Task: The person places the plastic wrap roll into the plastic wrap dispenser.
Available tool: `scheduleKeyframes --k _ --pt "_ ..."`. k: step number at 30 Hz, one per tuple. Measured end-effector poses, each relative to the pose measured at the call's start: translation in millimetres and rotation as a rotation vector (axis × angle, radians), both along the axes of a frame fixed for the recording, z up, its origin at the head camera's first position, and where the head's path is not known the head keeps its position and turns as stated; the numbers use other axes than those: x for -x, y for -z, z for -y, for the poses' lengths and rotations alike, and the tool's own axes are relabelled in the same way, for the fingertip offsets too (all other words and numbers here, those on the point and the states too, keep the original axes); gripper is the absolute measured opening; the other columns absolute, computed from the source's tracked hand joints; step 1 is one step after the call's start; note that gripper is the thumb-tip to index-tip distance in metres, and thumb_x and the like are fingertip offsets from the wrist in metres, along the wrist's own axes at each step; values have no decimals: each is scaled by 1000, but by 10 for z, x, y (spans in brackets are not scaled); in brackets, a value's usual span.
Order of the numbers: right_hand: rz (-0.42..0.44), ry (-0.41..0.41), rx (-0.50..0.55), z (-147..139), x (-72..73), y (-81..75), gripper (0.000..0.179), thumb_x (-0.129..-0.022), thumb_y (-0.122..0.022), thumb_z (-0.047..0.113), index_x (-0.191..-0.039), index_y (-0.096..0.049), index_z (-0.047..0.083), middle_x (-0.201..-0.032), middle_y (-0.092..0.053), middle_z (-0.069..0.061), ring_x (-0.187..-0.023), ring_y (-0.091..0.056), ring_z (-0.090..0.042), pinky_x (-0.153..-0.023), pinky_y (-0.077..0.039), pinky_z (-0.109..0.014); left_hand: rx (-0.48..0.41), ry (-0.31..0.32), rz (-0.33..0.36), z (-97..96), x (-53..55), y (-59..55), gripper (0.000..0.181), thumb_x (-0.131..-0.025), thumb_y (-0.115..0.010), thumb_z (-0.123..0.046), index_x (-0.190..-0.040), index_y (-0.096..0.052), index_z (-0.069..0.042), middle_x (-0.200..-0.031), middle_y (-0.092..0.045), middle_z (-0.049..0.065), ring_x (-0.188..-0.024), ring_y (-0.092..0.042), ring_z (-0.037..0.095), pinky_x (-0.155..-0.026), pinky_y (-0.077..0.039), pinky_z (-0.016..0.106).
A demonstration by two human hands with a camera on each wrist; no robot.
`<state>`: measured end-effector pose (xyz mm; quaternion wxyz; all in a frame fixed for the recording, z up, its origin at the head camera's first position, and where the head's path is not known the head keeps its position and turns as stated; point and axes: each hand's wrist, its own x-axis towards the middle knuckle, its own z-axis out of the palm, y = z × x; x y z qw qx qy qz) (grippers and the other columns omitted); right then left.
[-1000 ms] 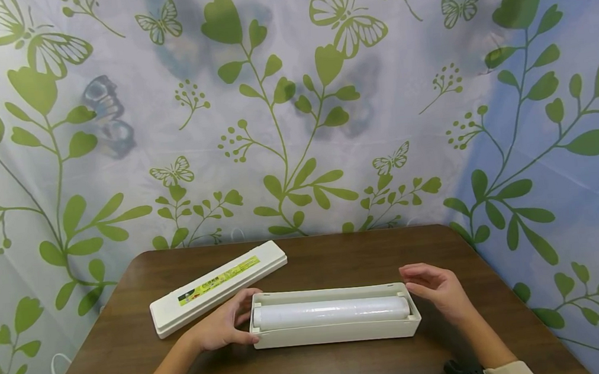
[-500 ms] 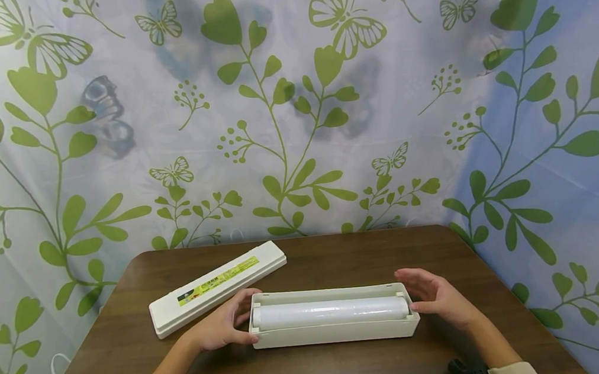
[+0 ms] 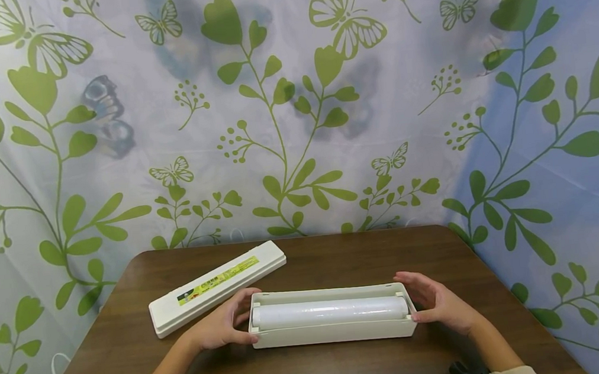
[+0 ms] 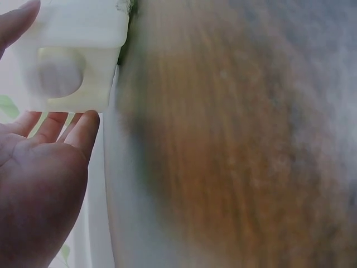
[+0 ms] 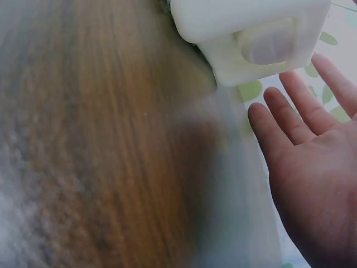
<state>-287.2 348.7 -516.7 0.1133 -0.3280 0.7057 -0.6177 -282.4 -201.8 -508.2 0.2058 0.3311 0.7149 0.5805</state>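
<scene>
A long white plastic wrap box (image 3: 334, 333) stands lidless on the brown table in the head view. Inside it lies a shiny roll of cling film (image 3: 329, 312). My left hand (image 3: 225, 324) grips the box's left end, thumb at the front corner and fingers at the back. At the other end, my right hand (image 3: 440, 305) holds the box between its thumb at the front corner and its fingers towards the back one. In the right wrist view, fingertips of the right hand (image 5: 315, 151) reach the box's end wall (image 5: 237, 70), which has a rounded opening.
The white lid (image 3: 219, 286) with a yellow-green label lies slanted on the table (image 3: 338, 258), behind my left hand. A curtain (image 3: 294, 122) printed with leaves and butterflies hangs behind the table and along its sides.
My right hand has come in leftward to the box's right end, its thumb moving down onto the front corner. The left hand keeps its grip, and the lid stays put.
</scene>
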Motion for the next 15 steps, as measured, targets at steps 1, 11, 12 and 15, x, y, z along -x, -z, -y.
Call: scheduleKeyframes --k 1,11,12,15 --pt "0 4 -5 0 -2 -1 86 -85 -71 -10 -154 -20 -15 -160 -44 -4 -147 -41 -4 -115 -35 -15 2 -3 0 1 -2 -4 93 -85 -81 -5 -155 -20 -1 -155 -33 27 -147 -36 38 -107 -47 23" --pt "49 34 -57 14 -39 -11 93 -85 -75 0 -157 -17 -10 -159 -43 12 -143 -43 3 -109 -38 -13 19 -13 18 18 -19 -28 97 -84 -83 -7 -157 -19 -5 -160 -28 26 -151 -25 50 -109 -44 20" --pt "56 32 -56 16 -40 -9 93 -85 -75 0 -157 -16 -11 -158 -43 15 -143 -42 3 -109 -38 -13 21 -13 16 19 -21 -28 98 -84 -83 -7 -157 -18 -5 -160 -28 26 -151 -25 50 -109 -44 20" --pt "67 14 -45 22 -41 -5 94 -85 -76 -1 -157 -16 -11 -157 -43 18 -143 -42 2 -110 -38 -13 23 -21 8 22 -33 -28 99 -83 -84 -7 -157 -18 -5 -161 -26 26 -152 -23 50 -110 -43 19"
